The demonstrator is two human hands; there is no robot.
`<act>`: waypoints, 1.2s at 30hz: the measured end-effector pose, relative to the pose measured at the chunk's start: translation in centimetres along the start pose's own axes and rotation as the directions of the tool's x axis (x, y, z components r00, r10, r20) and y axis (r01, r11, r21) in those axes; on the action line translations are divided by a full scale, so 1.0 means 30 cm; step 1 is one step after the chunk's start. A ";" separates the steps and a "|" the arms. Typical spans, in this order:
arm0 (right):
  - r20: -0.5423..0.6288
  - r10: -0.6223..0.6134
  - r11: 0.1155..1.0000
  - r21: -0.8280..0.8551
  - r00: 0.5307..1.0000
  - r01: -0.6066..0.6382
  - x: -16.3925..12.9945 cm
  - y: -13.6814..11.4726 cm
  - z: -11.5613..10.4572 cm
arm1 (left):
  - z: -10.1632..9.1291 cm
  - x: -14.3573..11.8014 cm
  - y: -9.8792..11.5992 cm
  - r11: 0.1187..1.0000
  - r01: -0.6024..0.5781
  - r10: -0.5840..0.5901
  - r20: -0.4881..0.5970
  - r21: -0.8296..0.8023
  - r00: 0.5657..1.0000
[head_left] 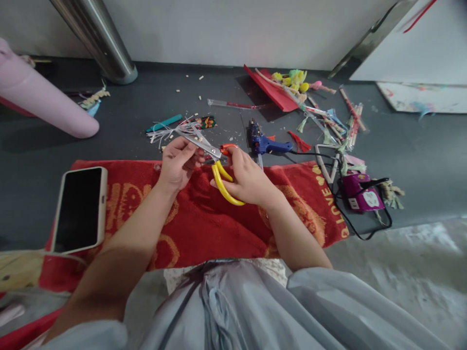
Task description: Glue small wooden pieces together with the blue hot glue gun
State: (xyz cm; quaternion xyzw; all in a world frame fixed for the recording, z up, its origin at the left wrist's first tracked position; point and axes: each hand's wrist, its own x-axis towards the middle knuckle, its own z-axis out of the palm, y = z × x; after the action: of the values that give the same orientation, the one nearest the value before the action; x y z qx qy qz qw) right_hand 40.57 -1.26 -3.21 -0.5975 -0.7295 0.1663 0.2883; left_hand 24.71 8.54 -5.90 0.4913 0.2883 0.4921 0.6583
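My right hand [246, 177] grips a pair of scissors [207, 146] by its yellow and orange handles. Its metal blades point up and left, spread a little apart, above my left hand [178, 165]. The fingers of that hand are pinched together close under the blades. Small pale bits show by the fingertips, but what the pinch holds is too small to make out. Just beyond lie a bundle of thin white strands [164, 133], a teal stick-like item [166, 123] and a dark floral-patterned piece [206, 122].
A red towel [215, 228] lies under my forearms, with a phone [79, 209] on its left. A blue glue gun [272, 145] sits right of my hands. Beyond are a red sheet [272, 90], wrapped sticks [353, 126] and a purple box with a black cord [361, 194]. A metal leg [98, 39] stands behind.
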 end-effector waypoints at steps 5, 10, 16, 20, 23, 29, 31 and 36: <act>-0.007 -0.030 1.000 0.000 1.000 0.030 0.000 0.010 0.006 | 0.018 -0.007 0.020 0.998 0.024 -0.024 0.005 -0.065 1.000; 0.031 -0.013 1.000 -0.012 0.999 0.013 -0.001 0.013 0.008 | 0.017 -0.007 0.025 0.998 0.038 -0.039 -0.004 -0.051 0.999; 0.065 0.004 0.999 -0.042 0.998 -0.002 0.000 0.017 0.010 | 0.020 -0.009 0.037 0.994 0.099 -0.101 -0.034 -0.052 0.994; 0.075 0.029 0.997 -0.073 0.997 -0.024 0.002 0.015 0.010 | 0.022 -0.011 0.044 0.990 0.119 -0.122 -0.040 -0.075 0.992; 0.097 0.058 0.993 -0.105 0.994 -0.048 0.004 0.007 0.008 | 0.023 -0.014 0.047 0.989 0.112 -0.116 -0.026 -0.100 0.993; 0.111 0.094 0.981 -0.181 0.989 -0.073 0.007 -0.012 0.002 | 0.021 -0.014 0.046 0.989 0.115 -0.118 -0.023 -0.098 0.993; 0.116 0.108 0.976 -0.204 0.987 -0.082 0.008 -0.017 -0.001 | 0.019 -0.013 0.044 0.988 0.121 -0.124 -0.023 -0.092 0.992; 0.108 0.123 0.978 -0.181 0.986 -0.102 0.006 -0.015 -0.001 | 0.014 -0.010 0.044 0.983 0.163 -0.165 -0.028 -0.083 0.986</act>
State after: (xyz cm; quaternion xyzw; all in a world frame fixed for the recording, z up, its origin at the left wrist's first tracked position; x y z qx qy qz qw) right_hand 40.23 -1.20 -2.90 -0.6499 -0.7221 0.1533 0.1809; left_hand 24.48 8.14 -4.56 0.4302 0.3193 0.4560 0.7106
